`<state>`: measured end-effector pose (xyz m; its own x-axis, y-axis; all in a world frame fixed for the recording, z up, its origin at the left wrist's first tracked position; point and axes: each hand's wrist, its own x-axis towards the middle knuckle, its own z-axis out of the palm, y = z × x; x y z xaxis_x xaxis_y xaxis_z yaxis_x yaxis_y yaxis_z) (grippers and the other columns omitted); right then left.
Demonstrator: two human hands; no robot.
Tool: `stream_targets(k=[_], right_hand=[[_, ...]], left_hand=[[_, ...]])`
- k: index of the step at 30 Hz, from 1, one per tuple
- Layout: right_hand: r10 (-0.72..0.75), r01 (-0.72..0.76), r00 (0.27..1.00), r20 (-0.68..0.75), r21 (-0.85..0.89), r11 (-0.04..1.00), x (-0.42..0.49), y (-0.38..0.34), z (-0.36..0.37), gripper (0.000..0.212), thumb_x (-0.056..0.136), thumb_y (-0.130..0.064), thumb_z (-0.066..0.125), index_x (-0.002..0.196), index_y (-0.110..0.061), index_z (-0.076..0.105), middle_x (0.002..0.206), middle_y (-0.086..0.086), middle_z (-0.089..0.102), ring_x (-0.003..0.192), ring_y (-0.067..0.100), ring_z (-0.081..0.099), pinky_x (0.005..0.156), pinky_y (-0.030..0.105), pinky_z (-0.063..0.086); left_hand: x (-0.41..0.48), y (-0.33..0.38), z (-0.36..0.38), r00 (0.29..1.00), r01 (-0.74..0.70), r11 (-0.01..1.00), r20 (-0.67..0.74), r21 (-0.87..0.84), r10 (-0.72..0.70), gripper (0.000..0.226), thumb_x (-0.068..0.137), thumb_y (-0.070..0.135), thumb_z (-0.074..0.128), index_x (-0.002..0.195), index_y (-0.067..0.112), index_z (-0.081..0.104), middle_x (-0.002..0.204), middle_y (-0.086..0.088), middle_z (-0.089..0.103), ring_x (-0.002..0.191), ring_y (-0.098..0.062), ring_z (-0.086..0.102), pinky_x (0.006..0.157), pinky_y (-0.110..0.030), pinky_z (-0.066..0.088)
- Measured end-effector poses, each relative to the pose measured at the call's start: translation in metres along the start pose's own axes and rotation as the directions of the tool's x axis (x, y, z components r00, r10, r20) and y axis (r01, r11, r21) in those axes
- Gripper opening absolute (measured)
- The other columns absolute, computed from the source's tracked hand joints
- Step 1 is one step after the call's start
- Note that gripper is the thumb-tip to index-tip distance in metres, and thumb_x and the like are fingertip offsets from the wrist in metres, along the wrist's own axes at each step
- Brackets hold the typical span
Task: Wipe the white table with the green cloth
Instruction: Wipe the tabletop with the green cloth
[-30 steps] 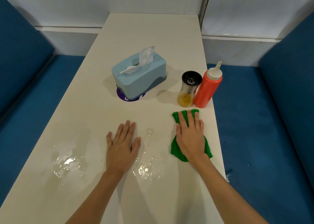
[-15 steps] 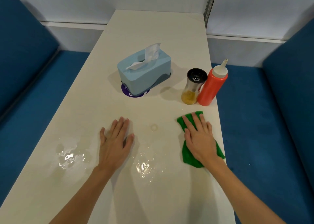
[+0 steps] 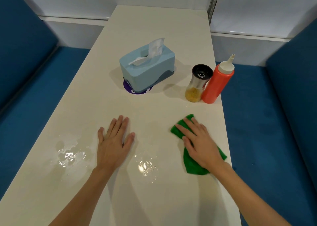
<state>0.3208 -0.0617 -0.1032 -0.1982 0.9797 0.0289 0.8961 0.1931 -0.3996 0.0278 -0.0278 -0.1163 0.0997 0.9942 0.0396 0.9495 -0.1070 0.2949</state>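
Our right hand presses the green cloth flat at the tabletop's 4 o'clock edge, grip released, fingers straight. Our left hand lies flat, holding nothing. A sweep toward 12 o'clock could topple the red bottle and grinder. Unpinched, the cloth might bunch in the puddle at its 9 o'clock.

The right hand lies flat over the middle of the green cloth, so only its two ends show. A purple disc sits mostly under the tissue box, its white print unreadable. The frame's bottom edge cuts off the left forearm, the right forearm and the counter's near end.
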Motion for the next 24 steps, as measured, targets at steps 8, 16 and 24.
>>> stream_targets(k=[8,16,24], right_hand=[[0.124,-0.129,0.989,-0.076,-0.068,0.989,0.066,-0.026,0.020,0.056,0.094,-0.034,0.019,0.145,-0.023,0.039,0.153,0.010,0.033,0.142,0.034,0.022,0.114,0.045,0.018],[-0.137,0.135,0.990,0.045,0.029,0.990,0.046,-0.046,0.025,0.052,0.096,-0.037,0.020,0.145,-0.030,0.039,0.155,0.001,0.029,0.146,0.024,0.015,0.116,0.038,0.011],[-0.162,0.163,0.984,0.075,-0.010,0.987,0.035,0.003,0.000,0.050,0.098,-0.043,0.023,0.145,-0.034,0.035,0.156,-0.003,0.025,0.146,0.019,0.012,0.116,0.044,0.016]], left_hand=[[0.001,0.002,0.002,1.000,-0.004,1.000,-0.029,0.014,0.005,0.061,0.093,0.054,0.022,0.150,0.031,0.028,0.158,0.009,0.021,0.146,-0.011,0.017,0.115,-0.045,0.005],[0.000,-0.002,0.002,0.999,-0.021,1.000,-0.030,0.016,0.022,0.061,0.094,0.055,0.022,0.150,0.031,0.029,0.158,0.010,0.021,0.146,-0.010,0.017,0.115,-0.045,0.005],[0.000,0.000,0.001,0.999,-0.011,1.000,-0.036,0.010,0.011,0.061,0.094,0.054,0.023,0.149,0.030,0.029,0.158,0.009,0.022,0.146,-0.011,0.017,0.116,-0.047,0.006]])
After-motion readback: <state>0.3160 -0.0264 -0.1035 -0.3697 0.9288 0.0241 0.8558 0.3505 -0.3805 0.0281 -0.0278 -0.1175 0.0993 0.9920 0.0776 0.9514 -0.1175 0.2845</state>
